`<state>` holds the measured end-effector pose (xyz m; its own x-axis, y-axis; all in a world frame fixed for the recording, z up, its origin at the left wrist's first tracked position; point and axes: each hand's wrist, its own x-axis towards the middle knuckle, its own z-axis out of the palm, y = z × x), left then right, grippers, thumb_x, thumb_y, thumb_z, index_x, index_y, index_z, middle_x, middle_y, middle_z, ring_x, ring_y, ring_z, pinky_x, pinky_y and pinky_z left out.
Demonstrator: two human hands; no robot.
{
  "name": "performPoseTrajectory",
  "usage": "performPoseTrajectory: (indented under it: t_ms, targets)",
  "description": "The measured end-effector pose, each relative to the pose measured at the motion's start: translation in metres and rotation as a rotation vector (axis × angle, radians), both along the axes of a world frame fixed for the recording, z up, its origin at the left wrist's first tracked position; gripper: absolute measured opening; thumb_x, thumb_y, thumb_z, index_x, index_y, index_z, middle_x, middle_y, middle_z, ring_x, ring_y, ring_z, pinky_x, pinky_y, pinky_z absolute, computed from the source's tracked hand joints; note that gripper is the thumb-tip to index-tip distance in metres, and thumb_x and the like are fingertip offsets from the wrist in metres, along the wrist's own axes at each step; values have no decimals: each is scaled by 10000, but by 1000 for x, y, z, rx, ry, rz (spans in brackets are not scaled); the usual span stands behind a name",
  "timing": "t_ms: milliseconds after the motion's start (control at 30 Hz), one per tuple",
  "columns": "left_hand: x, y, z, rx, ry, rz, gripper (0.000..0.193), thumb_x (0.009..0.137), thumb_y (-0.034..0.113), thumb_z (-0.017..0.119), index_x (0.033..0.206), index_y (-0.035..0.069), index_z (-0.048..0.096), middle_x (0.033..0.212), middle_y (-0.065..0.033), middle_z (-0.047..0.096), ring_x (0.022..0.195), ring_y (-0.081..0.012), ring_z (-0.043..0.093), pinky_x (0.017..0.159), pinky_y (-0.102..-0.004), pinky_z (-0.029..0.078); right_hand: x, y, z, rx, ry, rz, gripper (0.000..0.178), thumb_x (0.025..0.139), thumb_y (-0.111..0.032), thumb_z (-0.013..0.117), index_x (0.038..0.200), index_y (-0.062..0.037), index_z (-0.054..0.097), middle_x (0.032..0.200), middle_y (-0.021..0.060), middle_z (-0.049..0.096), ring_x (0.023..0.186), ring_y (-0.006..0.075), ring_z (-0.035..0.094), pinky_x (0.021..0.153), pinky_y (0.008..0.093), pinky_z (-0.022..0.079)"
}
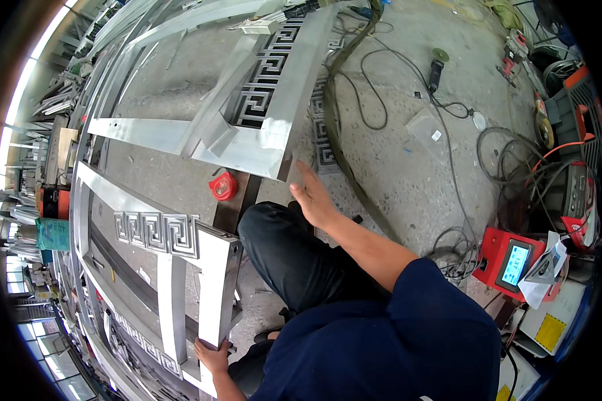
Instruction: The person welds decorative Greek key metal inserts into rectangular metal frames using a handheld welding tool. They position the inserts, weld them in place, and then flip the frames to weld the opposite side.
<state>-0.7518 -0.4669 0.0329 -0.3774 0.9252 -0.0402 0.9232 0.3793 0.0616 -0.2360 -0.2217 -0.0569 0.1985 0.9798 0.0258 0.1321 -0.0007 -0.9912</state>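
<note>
My left hand [212, 357] grips the edge of a silver metal frame [215, 294] at the lower left, its fingers curled over the rectangular tube. That frame carries a strip of square-spiral fretwork [157, 232]. My right hand [312, 200] is open, fingers stretched out, beside the end corner of a second metal frame [271, 150] above it; whether it touches the corner I cannot tell. A similar fretwork panel [267, 77] is set inside that second frame. Between the two frames, a red tape measure [223, 186] lies near a dark steel bar [247, 195].
An angle grinder [436, 75] and its cable lie on the concrete floor. A thick hose [346, 160] runs past the second frame. At right stand a red machine with a lit screen [513, 262] and coiled cables [508, 157]. More metal lengths are stacked at far left.
</note>
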Motion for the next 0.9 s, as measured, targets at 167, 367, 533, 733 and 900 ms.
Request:
performPoseTrajectory:
  t_ms: [167,367,533,733,900]
  targets:
    - [3,-1,0,2,-23,11,1032,559,273,952,1385,-67,435,1306,-269,522,1277,-479,443,1124,-543,338,10,30,28,75,55,-172,972,1002,-639,467,1569,97,183,1636,303,208,1543,399,185,1245,436,189]
    - [16,4,6,5,6,25,1008,549,287,952,1358,-50,455,1279,-241,533,1268,-462,452,1120,-539,337,-15,38,24,76,-18,-118,1000,1001,-657,447,1600,56,83,1678,250,114,1566,372,104,1253,413,164]
    - [22,6,9,52,-29,28,957,531,279,954,1308,-23,482,1267,-235,535,1255,-466,455,1114,-545,345,-8,12,7,-8,14,-113,936,1013,-651,427,1563,79,226,1630,284,230,1530,395,211,1241,435,192]
    - [30,7,17,54,-25,37,950,531,283,949,1305,-28,493,1286,-234,533,1264,-473,459,1139,-547,335,-46,-8,77,360,-294,-124,729,1023,-491,529,1439,98,416,1437,278,447,1331,422,439,1145,482,321]
    - [31,10,23,53,-45,63,945,537,306,939,1308,-26,505,1279,-225,543,1256,-469,471,1150,-542,333,-88,-11,121,684,-465,139,600,965,-415,617,1317,65,540,1346,222,555,1259,374,527,1173,509,295]
